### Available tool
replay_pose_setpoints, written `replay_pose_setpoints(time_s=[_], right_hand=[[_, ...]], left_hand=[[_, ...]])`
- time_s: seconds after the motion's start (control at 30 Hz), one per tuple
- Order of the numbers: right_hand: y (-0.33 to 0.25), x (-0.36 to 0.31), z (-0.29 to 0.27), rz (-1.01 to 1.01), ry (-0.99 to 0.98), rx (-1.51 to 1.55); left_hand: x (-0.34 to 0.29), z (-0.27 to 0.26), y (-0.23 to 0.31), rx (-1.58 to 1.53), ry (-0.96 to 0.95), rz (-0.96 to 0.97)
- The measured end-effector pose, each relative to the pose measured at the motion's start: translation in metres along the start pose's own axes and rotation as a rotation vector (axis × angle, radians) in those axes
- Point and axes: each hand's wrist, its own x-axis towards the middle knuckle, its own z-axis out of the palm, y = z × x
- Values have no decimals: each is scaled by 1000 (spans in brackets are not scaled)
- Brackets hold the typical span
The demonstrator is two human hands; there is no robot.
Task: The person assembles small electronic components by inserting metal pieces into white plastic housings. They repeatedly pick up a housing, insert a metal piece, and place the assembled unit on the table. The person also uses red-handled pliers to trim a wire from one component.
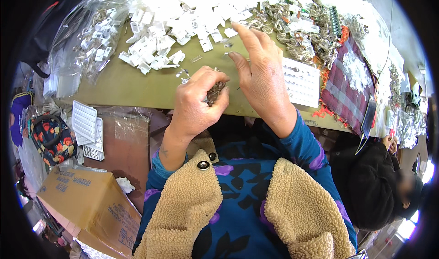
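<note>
My left hand (199, 99) is closed around a bunch of small metal pieces (215, 92) above the table's near edge. A few shiny bits (184, 75) show beside its knuckles. My right hand (264, 69) is to the right of it, thumb and forefinger apart and pointing toward the pile. Small blurred shiny bits (227, 43) lie or hang near those fingertips; I see nothing gripped. Beyond both hands, a heap of small white plastic pieces (157, 42) spreads over the olive table (123, 87).
A clear plastic bag (87, 35) of small parts is at the left. Heaped metal rings (292, 35) lie back right, near a white card with rows of small parts (300, 81) and a plaid cloth (350, 83). A cardboard box (87, 199) stands lower left. Another person in black (366, 181) is at the right.
</note>
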Motion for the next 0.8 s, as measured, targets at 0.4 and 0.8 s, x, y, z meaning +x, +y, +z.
replay_pose_setpoints(time_s=[0.4,0.8], right_hand=[[-14,-12,-7,282,-402,693],[12,-25,19,275,397,1219]], left_hand=[[-1,-3,-5,37,-272,71],[4,22,-10,59,167,99]])
